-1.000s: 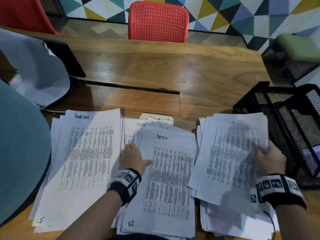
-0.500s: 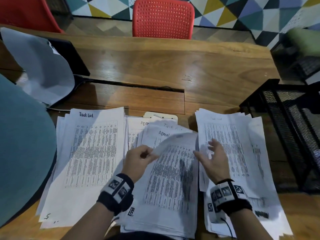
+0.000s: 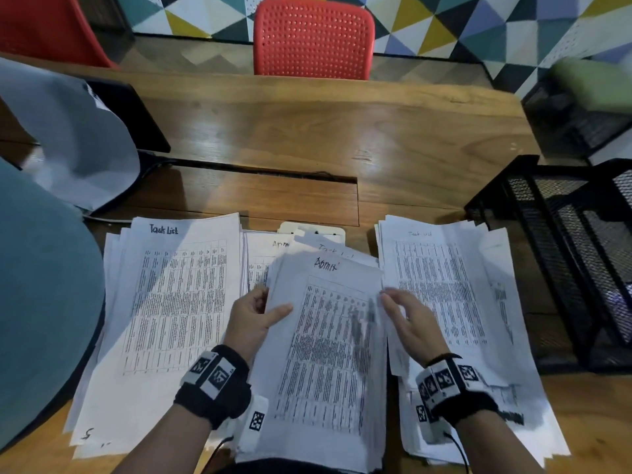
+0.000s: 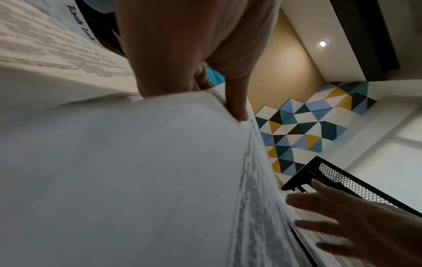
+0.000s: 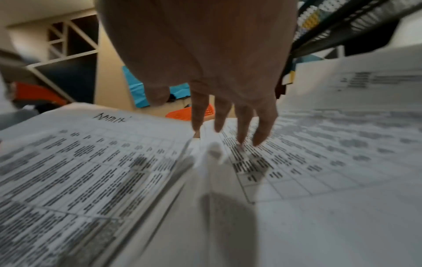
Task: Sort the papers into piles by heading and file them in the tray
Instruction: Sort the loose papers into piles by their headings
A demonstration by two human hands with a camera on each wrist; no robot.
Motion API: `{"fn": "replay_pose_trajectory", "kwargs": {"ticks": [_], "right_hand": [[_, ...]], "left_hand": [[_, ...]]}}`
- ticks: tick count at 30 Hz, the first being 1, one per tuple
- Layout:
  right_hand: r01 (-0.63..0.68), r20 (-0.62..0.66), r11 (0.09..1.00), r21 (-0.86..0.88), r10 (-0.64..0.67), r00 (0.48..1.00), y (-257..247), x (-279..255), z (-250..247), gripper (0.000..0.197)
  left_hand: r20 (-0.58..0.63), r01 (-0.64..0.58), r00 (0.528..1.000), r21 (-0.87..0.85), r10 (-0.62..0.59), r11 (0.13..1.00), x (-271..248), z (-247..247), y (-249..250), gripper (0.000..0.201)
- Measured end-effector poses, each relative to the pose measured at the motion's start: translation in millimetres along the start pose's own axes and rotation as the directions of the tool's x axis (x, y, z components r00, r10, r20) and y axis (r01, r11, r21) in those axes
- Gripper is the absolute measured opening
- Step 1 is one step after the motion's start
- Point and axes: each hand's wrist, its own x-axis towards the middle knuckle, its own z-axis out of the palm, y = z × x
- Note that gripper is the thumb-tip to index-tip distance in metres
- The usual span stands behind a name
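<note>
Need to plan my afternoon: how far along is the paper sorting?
Partly sorted: a Task List pile lies left, another pile right. In hand: the left hand grips the Admin stack; the right hand hovers open beside it. Left: no sheets visible in the mesh tray.

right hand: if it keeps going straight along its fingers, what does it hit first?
Probably the right edge of the Admin sheet that the left hand pinches. The right hand points up-left, with its fingertips just short of that edge above the right pile; depth is unclear.
</note>
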Motion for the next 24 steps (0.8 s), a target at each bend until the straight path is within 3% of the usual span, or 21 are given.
{"fn": "replay_pose_trajectory", "kwargs": {"ticks": [2, 5, 8, 10, 12, 14, 15, 18, 21, 22, 24], "right_hand": [[0.048, 0.090, 0.999, -0.013, -0.047, 0.995, -5.7, 1.4, 4.2, 0.080], [0.111, 0.159, 0.914, -0.390, -0.052, 0.986, -6.0, 9.4, 8.1, 0.081], [-0.040, 0.102, 0.734, -0.678, 0.147, 0.984, -3.7, 17.5, 5.6, 0.087], [-0.130, 0.008, 0.695, -0.708, 0.191, 0.982, -7.3, 18.4, 3.2, 0.096], [-0.135, -0.070, 0.817, -0.560, 0.116, 0.991, -16.0, 15.9, 2.3, 0.097], [-0.083, -0.070, 0.977, -0.198, 0.070, 0.995, -23.2, 11.0, 3.3, 0.097], [-0.088, -0.043, 0.996, 0.032, 0.089, 0.995, -24.3, 9.3, 5.4, 0.092], [-0.125, -0.024, 0.867, 0.482, 0.156, 0.987, -17.3, 7.8, 8.0, 0.062], [-0.024, -0.140, 0.800, 0.600, 0.134, 0.981, -11.2, 4.2, 5.7, 0.016], [-0.009, -0.158, 0.774, 0.633, 0.140, 0.977, -9.7, 2.4, 4.5, 0.007], [-0.028, -0.122, 0.678, 0.735, 0.172, 0.978, -7.0, -2.8, 3.1, 0.009]], "left_hand": [[-0.018, -0.003, 1.000, 0.009, 0.003, 1.000, -2.1, -0.2, 1.4, 0.027], [-0.035, 0.002, 0.999, 0.029, -0.001, 1.000, -2.5, -3.7, 0.2, 0.029], [-0.027, 0.003, 1.000, 0.049, -0.001, 0.999, -1.4, -4.8, 1.1, 0.030], [-0.019, 0.002, 1.000, 0.041, -0.001, 0.999, -1.0, -4.6, 3.9, 0.028], [0.015, 0.023, 1.000, 0.012, -0.023, 1.000, -1.4, -4.4, 8.3, 0.029], [0.077, 0.056, 0.996, -0.028, -0.054, 0.998, -3.0, -3.9, 13.2, 0.032], [0.099, 0.067, 0.993, -0.042, -0.063, 0.997, -3.8, -3.7, 15.2, 0.032], [0.115, 0.069, 0.991, -0.035, -0.064, 0.997, -1.0, -1.5, 18.7, 0.042], [0.041, 0.125, 0.991, -0.004, -0.124, 0.992, 6.7, 0.7, 16.4, 0.051], [0.016, 0.151, 0.988, 0.014, -0.152, 0.988, 9.6, -0.3, 13.8, 0.052], [-0.012, 0.163, 0.987, 0.042, -0.163, 0.986, 16.5, -4.5, 7.8, 0.059]]}}
